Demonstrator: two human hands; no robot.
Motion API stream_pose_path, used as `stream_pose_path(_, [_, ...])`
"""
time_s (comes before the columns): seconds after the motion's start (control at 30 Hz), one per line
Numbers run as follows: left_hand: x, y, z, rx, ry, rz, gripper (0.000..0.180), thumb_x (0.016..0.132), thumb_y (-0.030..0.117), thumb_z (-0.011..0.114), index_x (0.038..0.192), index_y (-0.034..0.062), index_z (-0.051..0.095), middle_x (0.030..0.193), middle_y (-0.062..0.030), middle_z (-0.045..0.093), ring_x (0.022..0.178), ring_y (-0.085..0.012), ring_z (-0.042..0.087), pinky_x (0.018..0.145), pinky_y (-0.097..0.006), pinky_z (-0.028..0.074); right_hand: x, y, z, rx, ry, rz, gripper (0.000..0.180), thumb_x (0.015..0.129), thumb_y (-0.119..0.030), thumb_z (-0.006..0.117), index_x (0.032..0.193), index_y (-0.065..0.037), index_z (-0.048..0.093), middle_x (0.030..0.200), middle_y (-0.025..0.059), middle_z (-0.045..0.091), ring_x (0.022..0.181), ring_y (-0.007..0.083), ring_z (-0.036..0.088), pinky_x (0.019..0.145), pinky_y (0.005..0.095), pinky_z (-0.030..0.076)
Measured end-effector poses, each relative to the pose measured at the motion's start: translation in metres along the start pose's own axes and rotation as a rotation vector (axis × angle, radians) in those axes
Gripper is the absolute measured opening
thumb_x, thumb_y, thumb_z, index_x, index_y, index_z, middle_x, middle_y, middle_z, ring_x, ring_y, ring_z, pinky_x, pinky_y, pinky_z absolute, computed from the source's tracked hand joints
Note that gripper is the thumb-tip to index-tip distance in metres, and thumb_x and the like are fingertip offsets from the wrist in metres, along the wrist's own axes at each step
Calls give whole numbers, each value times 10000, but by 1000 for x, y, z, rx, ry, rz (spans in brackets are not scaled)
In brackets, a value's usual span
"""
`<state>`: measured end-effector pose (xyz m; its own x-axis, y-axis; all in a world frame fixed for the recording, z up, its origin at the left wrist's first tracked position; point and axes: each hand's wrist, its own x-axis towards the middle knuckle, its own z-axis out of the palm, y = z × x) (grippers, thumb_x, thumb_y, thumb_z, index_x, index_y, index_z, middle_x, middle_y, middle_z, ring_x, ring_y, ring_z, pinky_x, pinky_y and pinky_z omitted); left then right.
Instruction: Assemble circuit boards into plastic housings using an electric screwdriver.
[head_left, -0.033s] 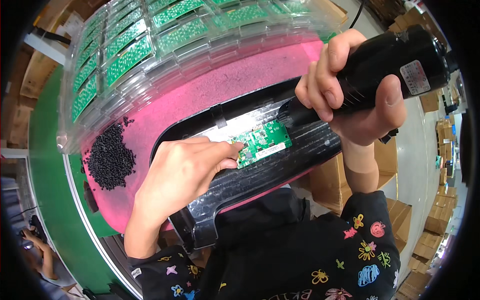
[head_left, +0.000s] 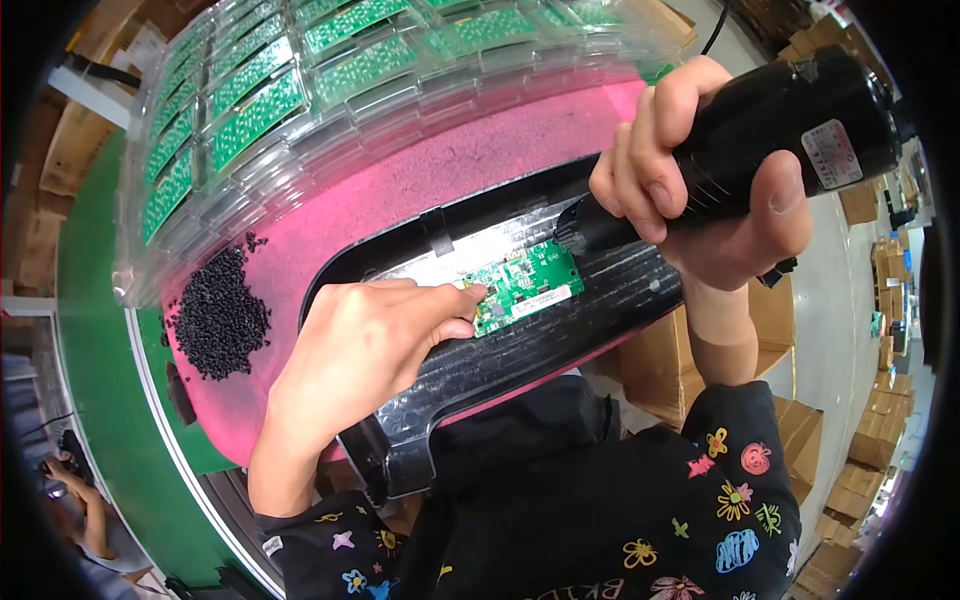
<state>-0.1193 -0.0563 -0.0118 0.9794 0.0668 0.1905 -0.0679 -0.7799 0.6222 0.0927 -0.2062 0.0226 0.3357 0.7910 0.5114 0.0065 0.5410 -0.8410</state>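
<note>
On black panel (head_left: 520, 350): left hand (head_left: 360, 350) fingertips pin green circuit board (head_left: 525, 285); right hand (head_left: 700, 180) at 2 o'clock grips black electric screwdriver (head_left: 760, 130). Screw pile (head_left: 220, 315) at 9 o'clock.

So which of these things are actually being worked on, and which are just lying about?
In use:
left hand
small green circuit board
black plastic housing
right hand
black electric screwdriver

Lying about:
clear trays of green boards
pile of small black screws
brown cardboard boxes
</note>
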Motion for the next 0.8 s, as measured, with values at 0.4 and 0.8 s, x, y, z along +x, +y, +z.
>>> stream_pose_path(0.4, [-2,5,-1,-3,-33,-95,155,882,190,698,1001,94,721,818,-71,733,758,-294,713,625,-390,550,10,-1,7,-77,-124,126,535,894,-506,608,1051,-10,483,626,22,481,443,88,400,436,236,329])
stream_pose_path(0.8, [0,9,-1,-4,-24,-122,102,881,136,698,877,35,681,930,-68,756,736,-289,713,638,-364,554,15,-5,12,255,-175,208,170,806,-55,740,864,17,597,655,47,577,490,93,517,441,256,395])
